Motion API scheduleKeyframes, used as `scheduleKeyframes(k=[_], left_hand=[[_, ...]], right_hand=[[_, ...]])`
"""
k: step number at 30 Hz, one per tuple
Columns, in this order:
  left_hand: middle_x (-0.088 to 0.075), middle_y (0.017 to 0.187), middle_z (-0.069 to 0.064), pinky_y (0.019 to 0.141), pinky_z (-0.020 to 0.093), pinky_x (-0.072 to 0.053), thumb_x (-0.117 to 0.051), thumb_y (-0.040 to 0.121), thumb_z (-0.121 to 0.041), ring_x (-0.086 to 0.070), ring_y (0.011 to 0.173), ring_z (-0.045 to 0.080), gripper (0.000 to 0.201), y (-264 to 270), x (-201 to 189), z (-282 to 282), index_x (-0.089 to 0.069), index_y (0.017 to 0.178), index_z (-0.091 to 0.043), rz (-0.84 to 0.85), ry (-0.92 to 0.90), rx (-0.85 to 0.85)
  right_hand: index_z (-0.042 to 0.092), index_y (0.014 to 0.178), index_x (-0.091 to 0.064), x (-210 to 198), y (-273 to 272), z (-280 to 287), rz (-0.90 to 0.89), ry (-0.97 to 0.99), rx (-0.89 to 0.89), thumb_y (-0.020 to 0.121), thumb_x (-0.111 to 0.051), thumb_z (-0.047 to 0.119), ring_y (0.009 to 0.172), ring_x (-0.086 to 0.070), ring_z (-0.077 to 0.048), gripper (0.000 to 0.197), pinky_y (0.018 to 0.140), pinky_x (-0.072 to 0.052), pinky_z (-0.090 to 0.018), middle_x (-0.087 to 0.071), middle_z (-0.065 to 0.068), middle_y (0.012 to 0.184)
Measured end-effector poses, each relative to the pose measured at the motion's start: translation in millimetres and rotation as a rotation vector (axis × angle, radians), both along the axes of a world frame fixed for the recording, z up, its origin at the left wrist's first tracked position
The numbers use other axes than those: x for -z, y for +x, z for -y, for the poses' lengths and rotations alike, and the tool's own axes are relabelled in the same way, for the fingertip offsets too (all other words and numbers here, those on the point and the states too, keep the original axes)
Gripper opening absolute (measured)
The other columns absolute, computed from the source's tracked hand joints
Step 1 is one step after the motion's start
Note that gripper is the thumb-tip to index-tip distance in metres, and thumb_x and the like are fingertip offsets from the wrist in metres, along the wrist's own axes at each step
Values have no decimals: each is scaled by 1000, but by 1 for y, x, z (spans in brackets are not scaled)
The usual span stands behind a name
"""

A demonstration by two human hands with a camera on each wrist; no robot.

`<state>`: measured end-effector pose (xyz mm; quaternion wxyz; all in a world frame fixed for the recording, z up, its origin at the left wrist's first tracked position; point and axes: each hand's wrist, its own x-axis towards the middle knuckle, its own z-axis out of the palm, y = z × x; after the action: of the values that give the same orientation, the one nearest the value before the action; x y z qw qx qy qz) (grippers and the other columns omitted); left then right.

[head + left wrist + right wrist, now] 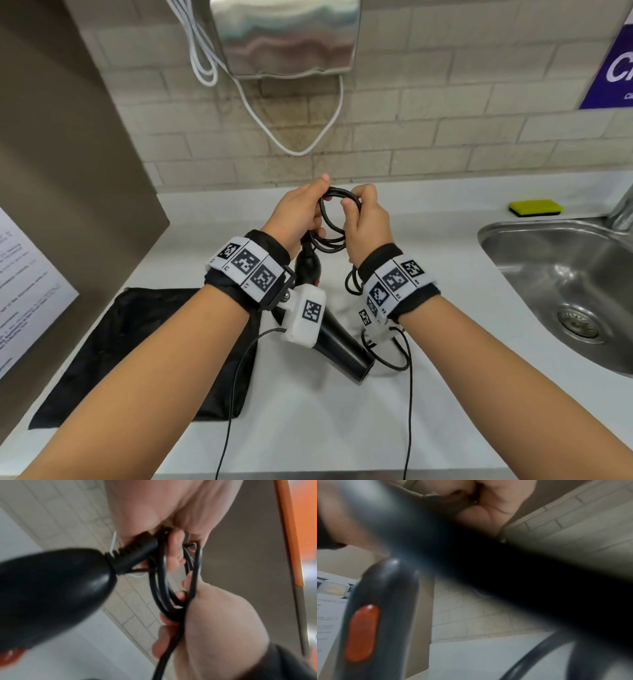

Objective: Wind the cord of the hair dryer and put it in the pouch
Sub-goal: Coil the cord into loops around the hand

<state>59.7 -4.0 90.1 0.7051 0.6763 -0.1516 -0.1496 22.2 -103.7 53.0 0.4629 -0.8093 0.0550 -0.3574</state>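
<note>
A black hair dryer (337, 346) lies on the white counter (445, 342), its handle (307, 265) rising toward my hands. Its black cord (337, 219) is gathered in several loops above the handle. My left hand (301, 214) grips the loops on their left side. My right hand (364, 222) pinches them on the right. In the left wrist view the cord coil (164, 588) hangs from the fingers (176, 550) beside the handle end (51, 588). The right wrist view shows the handle (385, 608) with its orange switch (362, 632). A flat black pouch (137, 349) lies at the left.
A steel sink (565, 284) is set into the counter at right, with a yellow-green sponge (535, 207) behind it. A metal wall unit (286, 37) with white cables (298, 144) hangs on the tiled wall. A printed sheet (24, 291) is at far left.
</note>
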Motion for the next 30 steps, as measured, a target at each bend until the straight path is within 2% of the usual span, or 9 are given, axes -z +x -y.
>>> scheduleKeyframes(k=[6,11,15,18,21,23,25,27,30], left_hand=[[-26,39,-9,36,19,-20,-50,95,-34,-22,32,6,34,1,2,4,-51,70,-11,-25,-39,-111],[-29,40,-9,34,18,-19,-51,95,-31,-21,32,6,34,7,3,3,-45,67,-12,-7,-67,-151],[-31,58,1,34,16,-19,-50,96,-28,-22,32,5,34,14,5,1,-44,66,-14,25,-66,-192],[-33,55,-1,34,15,-18,-49,97,-28,-21,32,5,34,15,6,1,-45,66,-14,28,-95,-200],[-30,45,-6,35,16,-19,-49,97,-28,-21,32,6,34,14,7,3,-45,67,-13,28,-103,-214],[-28,39,-10,35,16,-21,-49,96,-29,-21,33,6,33,13,8,5,-44,67,-14,35,-97,-218],[-27,36,-12,35,16,-22,-49,96,-30,-22,33,6,34,12,9,7,-44,67,-14,44,-89,-225],[-28,36,-13,35,15,-23,-49,96,-30,-23,33,6,34,11,10,10,-45,67,-14,53,-74,-222],[-27,35,-13,35,16,-23,-49,96,-31,-23,33,6,33,10,10,12,-46,68,-14,53,-57,-211]], right_hand=[[16,92,-38,4,1,0,-78,42,-77,97,-38,23,50,-45,-12,9,36,-39,-22,-45,5,62],[14,96,-42,12,-13,7,-171,119,-224,98,-35,26,43,-50,-8,15,33,-33,-13,-52,-4,69],[16,87,-50,16,-21,36,-241,125,-172,96,-43,22,57,-52,-15,13,39,-36,-8,-56,-4,75],[22,79,-53,19,-28,62,-334,64,-139,90,-53,20,67,-54,-17,11,52,-42,-11,-59,0,80],[18,89,-58,36,-37,79,-489,-10,-113,87,-56,16,82,-54,-16,4,78,-41,-26,-59,2,86],[19,104,-58,52,-44,82,-705,-78,-177,88,-58,23,93,-54,-15,16,83,-36,-25,-59,3,97],[22,108,-58,67,-51,80,-843,-125,-301,88,-59,30,89,-54,-8,22,79,-38,-23,-57,7,100],[23,99,-60,78,-54,76,-812,-99,-372,90,-56,25,68,-53,-1,10,66,-42,-18,-58,7,90],[18,95,-64,95,-48,83,-730,-8,-284,95,-44,16,40,-46,0,19,42,-37,-12,-62,3,81]])
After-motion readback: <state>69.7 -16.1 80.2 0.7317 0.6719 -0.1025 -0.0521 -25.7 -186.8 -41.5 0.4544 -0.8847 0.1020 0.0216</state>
